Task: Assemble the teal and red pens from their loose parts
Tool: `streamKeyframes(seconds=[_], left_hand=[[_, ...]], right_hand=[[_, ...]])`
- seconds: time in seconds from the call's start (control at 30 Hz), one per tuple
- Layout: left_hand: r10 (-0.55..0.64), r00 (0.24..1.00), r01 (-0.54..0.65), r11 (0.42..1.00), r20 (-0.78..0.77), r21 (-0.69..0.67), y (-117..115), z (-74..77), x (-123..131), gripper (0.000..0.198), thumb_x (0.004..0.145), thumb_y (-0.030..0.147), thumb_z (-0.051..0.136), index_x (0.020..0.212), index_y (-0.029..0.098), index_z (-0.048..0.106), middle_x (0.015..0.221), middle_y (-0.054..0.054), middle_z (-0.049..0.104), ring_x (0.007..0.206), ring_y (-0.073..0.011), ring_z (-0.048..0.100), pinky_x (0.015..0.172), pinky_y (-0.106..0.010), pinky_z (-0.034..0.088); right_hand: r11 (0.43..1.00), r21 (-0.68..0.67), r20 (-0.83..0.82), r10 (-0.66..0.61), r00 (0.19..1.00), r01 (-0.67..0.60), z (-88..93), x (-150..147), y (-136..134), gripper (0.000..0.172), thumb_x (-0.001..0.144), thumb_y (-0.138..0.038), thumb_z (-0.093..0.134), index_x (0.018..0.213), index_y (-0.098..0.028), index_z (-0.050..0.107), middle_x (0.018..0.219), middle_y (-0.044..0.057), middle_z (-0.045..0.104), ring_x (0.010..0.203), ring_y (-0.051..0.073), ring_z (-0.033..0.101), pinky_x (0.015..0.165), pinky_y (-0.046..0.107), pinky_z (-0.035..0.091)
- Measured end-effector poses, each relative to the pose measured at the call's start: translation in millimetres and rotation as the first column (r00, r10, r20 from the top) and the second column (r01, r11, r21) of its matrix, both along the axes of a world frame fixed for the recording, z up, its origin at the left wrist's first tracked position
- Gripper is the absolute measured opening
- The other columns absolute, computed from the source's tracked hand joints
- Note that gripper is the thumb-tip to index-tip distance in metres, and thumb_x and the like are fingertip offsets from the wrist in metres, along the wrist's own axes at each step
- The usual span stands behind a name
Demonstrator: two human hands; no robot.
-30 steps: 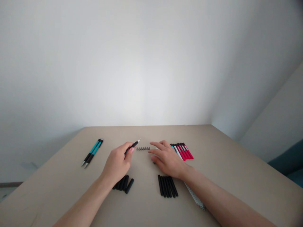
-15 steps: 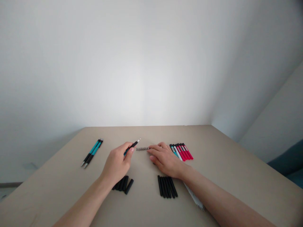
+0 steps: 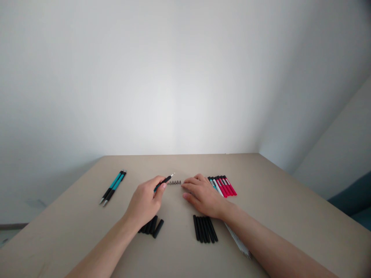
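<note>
My left hand [image 3: 145,199] is closed around a partly assembled pen [image 3: 164,181] with a teal barrel and black grip. A thin refill point sticks out of the pen's upper end, which tilts up to the right. My right hand [image 3: 203,195] rests low over the table, fingers stretched and thumb apart. Its fingertips are at the right end of a row of small metal pieces [image 3: 174,182], which look like pen tips. Whether a fingertip touches one is not clear. Behind the right hand lie several pen barrels [image 3: 222,186] in teal, white and red, partly covered.
Two teal-and-black pens [image 3: 113,188] lie at the left of the table [image 3: 278,200]. Black tubes [image 3: 205,228] are lined up in front of my right hand, and short black grips [image 3: 153,226] near my left wrist. White refills [image 3: 239,243] stick out under my right forearm.
My left hand has moved slightly right and down with the pen, bringing its point closer to the row. My right hand has shifted only a little.
</note>
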State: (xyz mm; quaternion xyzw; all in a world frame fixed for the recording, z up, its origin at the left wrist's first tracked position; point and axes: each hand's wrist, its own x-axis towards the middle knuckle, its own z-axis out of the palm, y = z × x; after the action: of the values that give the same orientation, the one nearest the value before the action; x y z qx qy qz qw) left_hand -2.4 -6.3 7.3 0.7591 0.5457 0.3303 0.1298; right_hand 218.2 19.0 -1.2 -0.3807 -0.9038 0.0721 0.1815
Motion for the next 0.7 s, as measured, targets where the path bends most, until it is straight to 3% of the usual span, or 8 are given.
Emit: streamKeyframes(seconds=[0.23,0.43,0.7], left_hand=[[-0.028,0.997,0.023,0.998,-0.077,-0.062,0.3,0.5,0.8,0.026,0.093,0.03,0.037,0.097,0.021,0.061,0.088,-0.004,0.069,0.08,-0.0197,0.062,0.071,-0.027,0.042],[-0.032,0.988,0.013,0.993,-0.154,-0.12,-2.2,-0.2,-0.2,0.022,0.091,0.026,0.041,0.099,0.022,0.062,0.096,-0.004,0.07,0.085,-0.0208,0.063,0.073,-0.028,0.043],[-0.056,0.982,0.03,0.989,-0.181,-0.144,-2.2,2.5,1.7,0.023,0.091,0.024,0.042,0.1,0.022,0.062,0.098,-0.004,0.071,0.086,-0.0213,0.064,0.073,-0.028,0.043]], right_hand=[[1.0,0.011,-0.185,0.008,0.983,-0.006,-3.2,-2.3,1.5,0.025,0.09,-0.026,0.054,0.111,-0.018,0.064,0.109,0.008,0.066,0.099,0.023,0.053,0.091,0.039,0.041],[0.995,-0.08,-0.471,-0.087,0.878,0.056,-2.6,-2.0,3.6,0.024,0.09,-0.022,0.053,0.11,-0.019,0.064,0.109,0.007,0.067,0.102,0.021,0.056,0.093,0.037,0.042],[0.979,-0.203,-0.559,-0.133,0.818,0.021,1.3,-5.4,-4.0,0.026,0.088,-0.025,0.053,0.111,-0.022,0.065,0.105,0.006,0.067,0.088,0.018,0.059,0.07,0.03,0.047]])
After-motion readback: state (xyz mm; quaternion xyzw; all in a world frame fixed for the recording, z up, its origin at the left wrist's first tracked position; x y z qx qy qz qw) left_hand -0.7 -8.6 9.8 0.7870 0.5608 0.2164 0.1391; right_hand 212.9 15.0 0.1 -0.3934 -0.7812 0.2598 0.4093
